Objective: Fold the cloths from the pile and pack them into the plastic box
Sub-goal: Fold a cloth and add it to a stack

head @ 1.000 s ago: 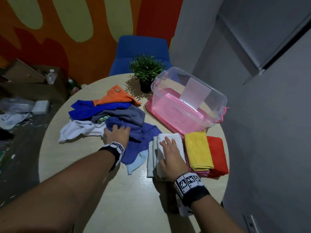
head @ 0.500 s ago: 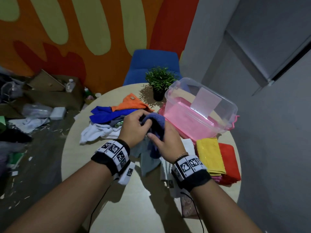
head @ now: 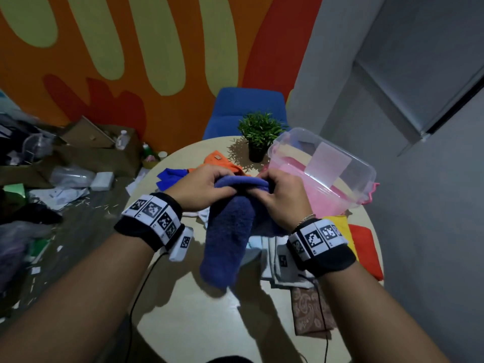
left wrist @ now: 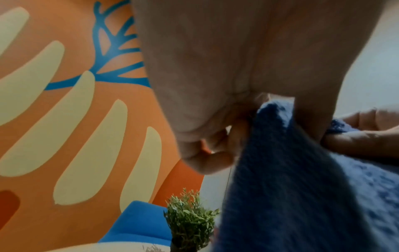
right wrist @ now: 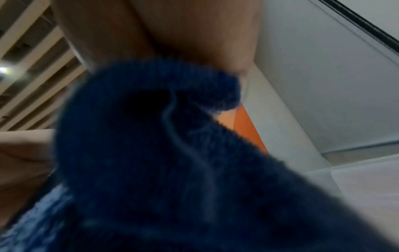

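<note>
Both the left hand point(head: 203, 188) and the right hand point(head: 284, 196) pinch the bunched purple cloth point(head: 227, 239) above the table point(head: 209, 315), near the plastic box point(head: 322, 176), so it could fold crooked.

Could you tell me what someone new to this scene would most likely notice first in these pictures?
Most striking is the dark blue cloth held up above the table, gripped along its top edge by the left hand and the right hand, with the rest hanging down. Next comes the clear plastic box with a pink inside, at the table's far right, beside a small potted plant.
</note>
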